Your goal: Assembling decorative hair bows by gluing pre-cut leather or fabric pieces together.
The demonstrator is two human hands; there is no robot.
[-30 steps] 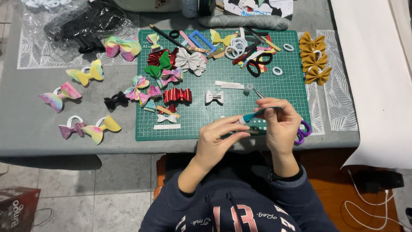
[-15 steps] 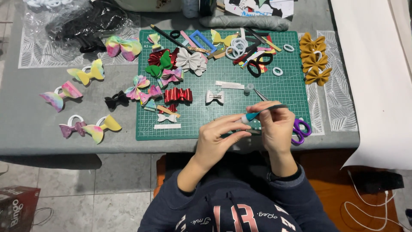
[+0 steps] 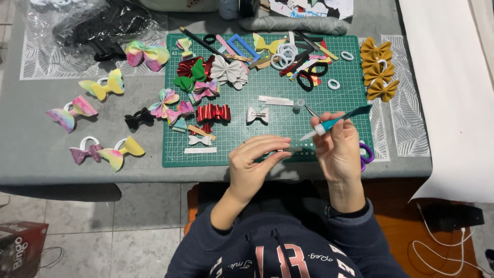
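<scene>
teal craft knife (image 3: 337, 121), tip down-left

Teal-handled tool (image 3: 337, 121), tilted, perhaps tweezers, over mat edge

— Some kind of home craft corner, is it?

— Looks so. A grey table (image 3: 31, 154) with a green cutting mat (image 3: 288, 103), handmade bows (image 3: 98, 87) scattered all over, scissors (image 3: 309, 77), ribbon strips.

— And a tiled floor (image 3: 103, 231) underneath, a cardboard box (image 3: 20, 247), a loose white cable (image 3: 437, 242). Domestic, not a shop.
</scene>
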